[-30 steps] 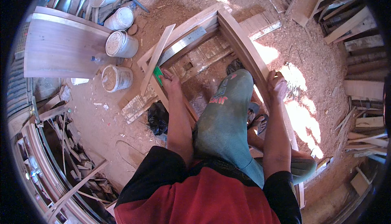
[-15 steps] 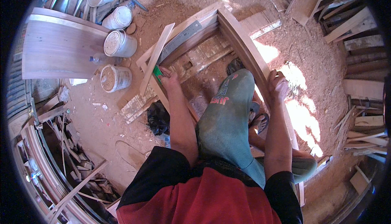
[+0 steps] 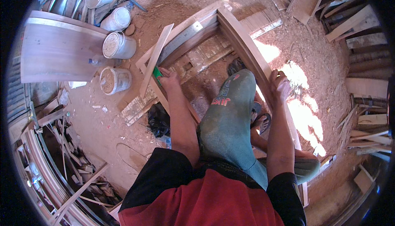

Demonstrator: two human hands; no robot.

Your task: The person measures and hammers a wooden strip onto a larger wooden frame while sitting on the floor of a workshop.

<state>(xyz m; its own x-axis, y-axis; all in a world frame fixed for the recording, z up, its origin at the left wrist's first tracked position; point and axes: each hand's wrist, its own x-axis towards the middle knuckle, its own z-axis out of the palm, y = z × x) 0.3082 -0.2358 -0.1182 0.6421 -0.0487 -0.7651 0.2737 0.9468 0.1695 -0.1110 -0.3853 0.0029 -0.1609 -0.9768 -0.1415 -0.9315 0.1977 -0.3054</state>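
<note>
A rectangular wooden frame (image 3: 242,34) lies around my bent leg, its far corner pointing away from me. My left hand (image 3: 169,80) is closed at the frame's left corner on the green handle of a carpenter's square (image 3: 156,72). The square's metal blade (image 3: 181,41) runs along the inner side of the far-left rail. Across that corner lies a loose thin wooden strip (image 3: 156,59). My right hand (image 3: 280,87) rests on the right rail with its fingers curled together. A small dark and yellowish thing shows at its fingertips, too small to name.
White buckets (image 3: 119,45) stand at the left beside a broad wooden panel (image 3: 61,47). A black plastic bag (image 3: 158,120) lies near my left forearm. Slatted wood (image 3: 207,61) sits under the frame. Stacked boards (image 3: 366,86) line the right side; offcuts (image 3: 84,168) pile up at lower left.
The square's blade now catches more light, and its far end looks paler. A yellowish spot now shows at my right fingertips. Both hands stay at nearly the same places on the frame.
</note>
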